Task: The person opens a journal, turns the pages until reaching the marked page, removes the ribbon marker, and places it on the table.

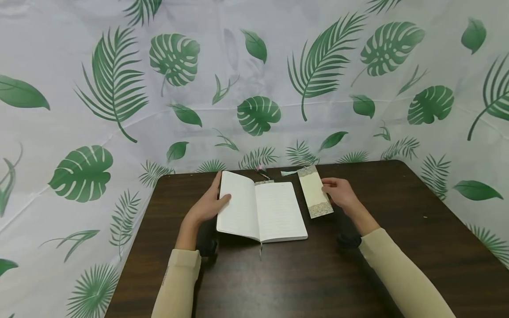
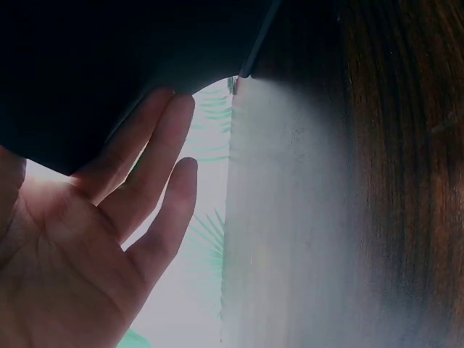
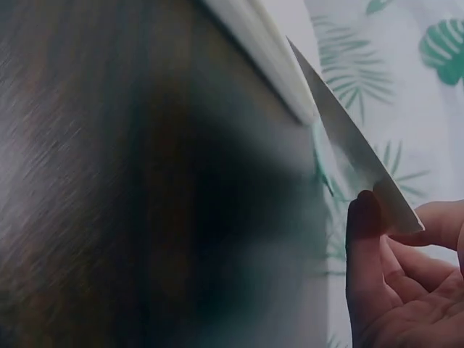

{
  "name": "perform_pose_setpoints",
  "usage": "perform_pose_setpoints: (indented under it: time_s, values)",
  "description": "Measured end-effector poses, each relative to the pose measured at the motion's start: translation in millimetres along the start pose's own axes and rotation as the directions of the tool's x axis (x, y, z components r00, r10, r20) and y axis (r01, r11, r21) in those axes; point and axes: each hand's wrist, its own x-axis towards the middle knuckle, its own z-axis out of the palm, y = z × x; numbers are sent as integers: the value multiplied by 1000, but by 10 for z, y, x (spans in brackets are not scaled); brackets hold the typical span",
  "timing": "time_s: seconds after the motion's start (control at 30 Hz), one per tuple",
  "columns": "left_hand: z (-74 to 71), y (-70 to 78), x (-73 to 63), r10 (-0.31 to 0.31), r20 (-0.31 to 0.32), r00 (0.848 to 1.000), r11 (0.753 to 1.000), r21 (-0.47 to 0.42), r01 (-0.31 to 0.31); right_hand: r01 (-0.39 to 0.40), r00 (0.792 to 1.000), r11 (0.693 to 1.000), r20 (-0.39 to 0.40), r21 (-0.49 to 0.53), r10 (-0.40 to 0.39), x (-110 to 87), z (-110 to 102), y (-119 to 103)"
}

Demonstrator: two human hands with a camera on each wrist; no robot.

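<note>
A notebook (image 1: pixel 280 212) lies open on the dark table, white lined pages facing up. Its left side is raised at a slant by my left hand (image 1: pixel 206 205), thumb on the page and fingers behind the dark cover (image 2: pixel 138 65). To the right of the notebook, my right hand (image 1: pixel 341 193) pinches a cream bookmark (image 1: pixel 314 190) by its right edge, between thumb and fingers. The bookmark has patterned bands at both ends and a pale teal tassel (image 1: pixel 289 173) at its far end. In the right wrist view, the bookmark (image 3: pixel 355 148) is tilted above the tabletop.
Behind the notebook, another patterned piece (image 1: pixel 265 181) peeks out, close to a dark and pink tassel (image 1: pixel 262 172). A thin ribbon (image 1: pixel 260 251) hangs from the notebook's near edge. A leaf-printed cloth (image 1: pixel 222 145) stands behind the wooden table (image 1: pixel 278 282).
</note>
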Motion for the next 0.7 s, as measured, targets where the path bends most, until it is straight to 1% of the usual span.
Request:
perform_pose_setpoints:
  time_s: [0.13, 0.33, 0.37, 0.43, 0.5, 0.6, 0.7]
  values:
    - [2, -7, 1, -23, -1, 1000, 1000, 0, 23, -19, 1000, 1000, 13, -24, 19, 2, 1, 91]
    - [0, -26, 12, -16, 12, 1000, 1000, -14, 16, -37, 999, 998, 25, -49, 39, 16, 24, 193]
    - [-2, -32, 13, -15, 13, 1000, 1000, -14, 15, -36, 999, 997, 32, -63, 38, 15, 26, 207]
    - [-1, -40, 17, -11, 14, 1000, 1000, -15, 11, -29, 999, 992, 35, -122, 34, 8, 27, 222]
    - [2, -42, 18, -7, 11, 1000, 1000, -17, 7, -13, 999, 980, 27, -200, 19, -8, 28, 223]
    - [1, -48, 29, 0, 10, 1000, 1000, -25, 1, 12, 1000, 937, -18, -350, -19, -41, 36, 178]
    - [-3, -49, 35, -3, 15, 1000, 1000, -27, 3, 26, 997, 902, -49, -430, -52, -85, 69, 110]
